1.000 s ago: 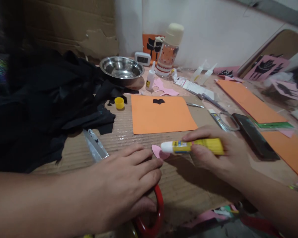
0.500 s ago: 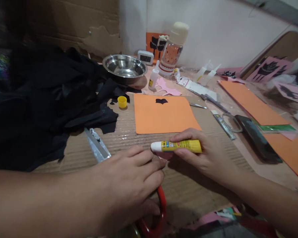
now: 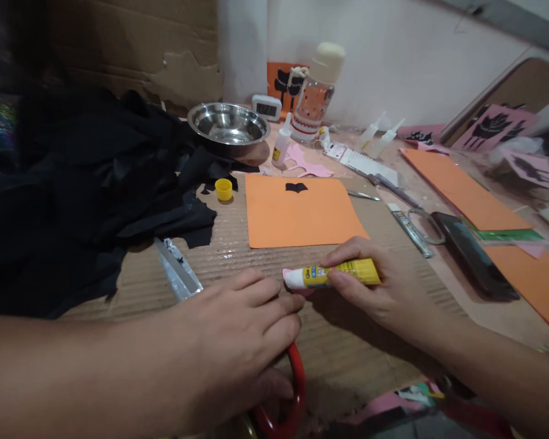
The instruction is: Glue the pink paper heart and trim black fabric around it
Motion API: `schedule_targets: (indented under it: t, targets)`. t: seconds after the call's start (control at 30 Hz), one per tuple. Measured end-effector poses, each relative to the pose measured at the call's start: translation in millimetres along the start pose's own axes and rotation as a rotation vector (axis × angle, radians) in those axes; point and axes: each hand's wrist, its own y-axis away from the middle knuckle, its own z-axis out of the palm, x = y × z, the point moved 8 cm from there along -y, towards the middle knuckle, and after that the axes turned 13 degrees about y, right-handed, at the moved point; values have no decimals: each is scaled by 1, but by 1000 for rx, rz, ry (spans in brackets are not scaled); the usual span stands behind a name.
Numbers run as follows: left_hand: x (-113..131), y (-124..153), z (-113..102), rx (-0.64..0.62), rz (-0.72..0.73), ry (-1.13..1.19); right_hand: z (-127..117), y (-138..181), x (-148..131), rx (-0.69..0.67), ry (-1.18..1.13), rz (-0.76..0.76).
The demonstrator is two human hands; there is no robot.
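My right hand (image 3: 384, 292) grips a yellow and white glue stick (image 3: 332, 274) lying almost flat, its white tip pointing left onto a small pink paper piece (image 3: 297, 291) on the cardboard. My left hand (image 3: 238, 329) lies flat with fingers stretched out, the fingertips pressing beside the pink piece. Under the left palm shows a red scissor handle (image 3: 293, 396). Just beyond lies an orange paper sheet (image 3: 302, 210) with a small black cut-out (image 3: 296, 187) glued near its far edge. The yellow glue cap (image 3: 223, 189) stands to the left of the sheet.
Black fabric (image 3: 82, 189) is heaped at the left. A steel bowl (image 3: 227, 124), a bottle (image 3: 315, 91), a small clock (image 3: 266, 107) and glue bottles stand at the back. A phone (image 3: 473, 256), scissors (image 3: 409, 207) and orange strips (image 3: 466, 195) lie on the right.
The right hand has slid the glue stick left over the pink piece, covering most of it, then a little back to the right. The left hand has stayed put.
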Motion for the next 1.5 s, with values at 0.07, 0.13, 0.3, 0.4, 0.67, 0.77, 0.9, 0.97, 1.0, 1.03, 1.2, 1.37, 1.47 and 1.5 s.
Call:
schedule_targets:
  t: [0.07,0.13,0.3,0.4,0.67,0.77,0.9,0.97,1.0,1.03,1.2,1.37,1.47,1.5]
  targets:
    - [0,0,1,-8,5,10,3,1,1,-10,-12,-3]
    - [0,0,1,-16,7,8,1,1,1,0,-5,-5]
    - [-1,0,2,-9,-2,-6,-24,2,1,167,82,18]
    - [-1,1,3,11,5,-24,-29,3,-3,186,110,-10]
    - [-2,0,3,33,-9,-11,-12,1,-10,64,114,-48]
    - [-2,0,3,15,-11,13,-7,3,-8,58,69,-66]
    - [0,0,0,8,-3,30,-4,3,-10,65,43,-120]
    - [1,-1,-3,20,8,27,-6,3,-12,68,52,-136]
    - [1,-1,-4,28,11,25,-8,4,-11,69,56,-129]
    - [1,-1,-5,31,10,22,-12,4,-10,77,56,-107]
    - [3,-2,-8,44,13,8,-33,9,1,186,48,11]
    - [3,0,-8,35,14,-3,-17,4,-9,54,63,-62]
    - [2,-1,-7,28,18,6,-11,2,-11,50,54,-75]
    - [2,-1,-6,25,19,6,-9,2,-11,45,52,-74]
